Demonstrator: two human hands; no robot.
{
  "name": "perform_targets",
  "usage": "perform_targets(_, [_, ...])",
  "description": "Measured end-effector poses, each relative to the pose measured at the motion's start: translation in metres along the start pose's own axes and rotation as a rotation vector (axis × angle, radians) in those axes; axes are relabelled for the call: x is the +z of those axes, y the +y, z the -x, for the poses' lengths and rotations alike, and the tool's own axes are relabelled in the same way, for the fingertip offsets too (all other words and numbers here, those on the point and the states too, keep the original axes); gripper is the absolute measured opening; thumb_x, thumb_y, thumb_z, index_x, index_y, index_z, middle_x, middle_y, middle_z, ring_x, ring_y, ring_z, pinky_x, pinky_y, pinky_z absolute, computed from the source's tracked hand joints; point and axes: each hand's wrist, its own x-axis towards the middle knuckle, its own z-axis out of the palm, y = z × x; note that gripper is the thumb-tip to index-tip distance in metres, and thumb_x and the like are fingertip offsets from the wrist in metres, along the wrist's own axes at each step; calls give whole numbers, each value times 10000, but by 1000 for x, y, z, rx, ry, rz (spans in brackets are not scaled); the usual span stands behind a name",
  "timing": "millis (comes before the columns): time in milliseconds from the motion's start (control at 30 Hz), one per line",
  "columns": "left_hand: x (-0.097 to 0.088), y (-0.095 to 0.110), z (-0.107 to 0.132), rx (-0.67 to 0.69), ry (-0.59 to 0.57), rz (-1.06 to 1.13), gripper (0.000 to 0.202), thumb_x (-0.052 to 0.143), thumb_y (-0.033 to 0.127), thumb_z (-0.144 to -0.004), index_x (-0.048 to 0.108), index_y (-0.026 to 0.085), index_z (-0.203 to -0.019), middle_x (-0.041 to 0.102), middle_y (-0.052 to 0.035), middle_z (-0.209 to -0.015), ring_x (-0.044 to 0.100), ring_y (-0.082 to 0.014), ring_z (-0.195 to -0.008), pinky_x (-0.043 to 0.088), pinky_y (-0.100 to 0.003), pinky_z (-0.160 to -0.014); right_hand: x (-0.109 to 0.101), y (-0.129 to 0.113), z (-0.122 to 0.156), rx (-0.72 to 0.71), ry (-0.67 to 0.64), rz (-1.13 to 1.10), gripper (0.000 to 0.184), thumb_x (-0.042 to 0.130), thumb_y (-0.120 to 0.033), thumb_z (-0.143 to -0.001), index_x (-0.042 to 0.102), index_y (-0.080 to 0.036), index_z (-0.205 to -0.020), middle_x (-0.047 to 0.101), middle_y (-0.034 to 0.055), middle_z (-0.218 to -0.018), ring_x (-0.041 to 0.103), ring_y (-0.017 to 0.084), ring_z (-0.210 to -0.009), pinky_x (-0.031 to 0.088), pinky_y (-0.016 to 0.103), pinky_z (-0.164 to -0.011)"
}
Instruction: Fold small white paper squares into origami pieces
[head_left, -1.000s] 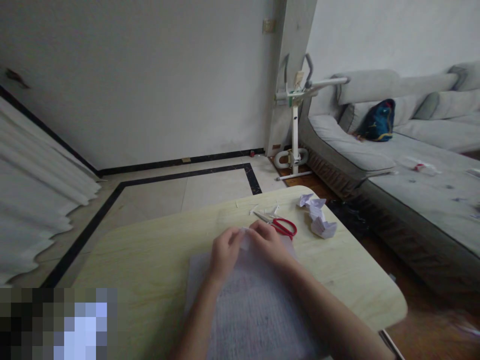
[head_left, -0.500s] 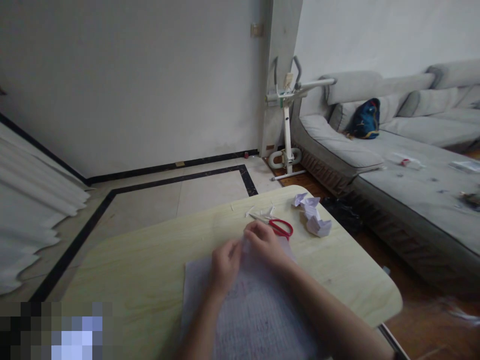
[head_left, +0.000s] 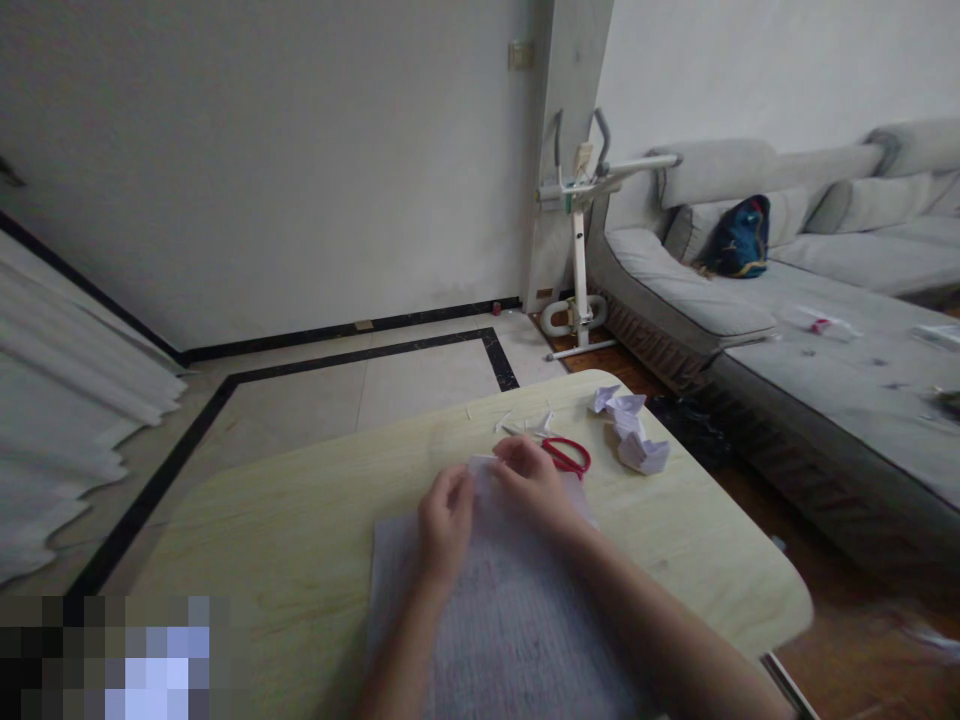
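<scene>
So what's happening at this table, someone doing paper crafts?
A person sits at a light wooden table with both hands at the far edge of a lined sheet of paper. The left hand and right hand meet at a small raised bit of that edge; whether they pinch or press it is too blurred to tell. Red scissors lie just beyond the right hand, with paper scraps and some folded paper pieces nearby.
</scene>
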Motion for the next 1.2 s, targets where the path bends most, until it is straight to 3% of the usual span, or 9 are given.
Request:
perform_targets(133, [-2, -3, -1, 44, -34, -15, 253, 534, 360, -874, 655, 150, -947, 704, -61, -864, 669, -181, -778, 528, -257, -714, 0, 1, 1, -31, -25, 106, 84, 598, -225, -791, 633, -187, -858, 620, 5, -732, 528, 128, -604, 416, 231, -537])
perform_targets(233, [-3, 0, -1, 77, 14, -73, 230, 538, 326, -869, 677, 157, -941, 719, -64, -885, 667, -190, -845, 515, -264, -773, -1, -3, 5, -67, -67, 218, 138, 583, -218, -808, 671, -196, -911, 646, 14, -736, 533, 130, -588, 417, 240, -532])
perform_targets(400, [2, 7, -2, 24, 16, -31, 242, 513, 308, -881, 693, 149, -909, 732, -60, -836, 679, -169, -772, 523, -237, -716, -3, -8, 9, -173, -41, 315, 213, 571, -274, -851, 673, -199, -1022, 638, 33, -775, 506, 125, -558, 428, 255, -528])
perform_targets(667, [5, 8, -1, 39, 36, -52, 261, 476, 264, -896, 696, 142, -967, 741, -85, -891, 687, -184, -812, 537, -253, -736, -5, -8, 6, -348, -52, 396, 96, 586, -204, -841, 658, -183, -900, 606, 50, -867, 511, 118, -577, 444, 267, -535])
perform_targets(967, [1, 11, -1, 129, 7, -288, 211, 496, 193, -847, 700, 160, -887, 727, -61, -804, 657, -165, -720, 495, -238, -671, -4, -8, 7, -371, -15, 433, 59, 564, -155, -820, 599, -195, -796, 569, 31, -786, 504, 144, -618, 422, 281, -561])
perform_targets(1200, [2, 10, -2, 151, -2, -299, 220, 486, 216, -860, 694, 145, -843, 712, -54, -727, 647, -152, -654, 472, -217, -628, -1, -9, 9, -342, -21, 437, 76, 544, -168, -833, 562, -203, -769, 547, 25, -750, 482, 150, -618, 406, 280, -569])
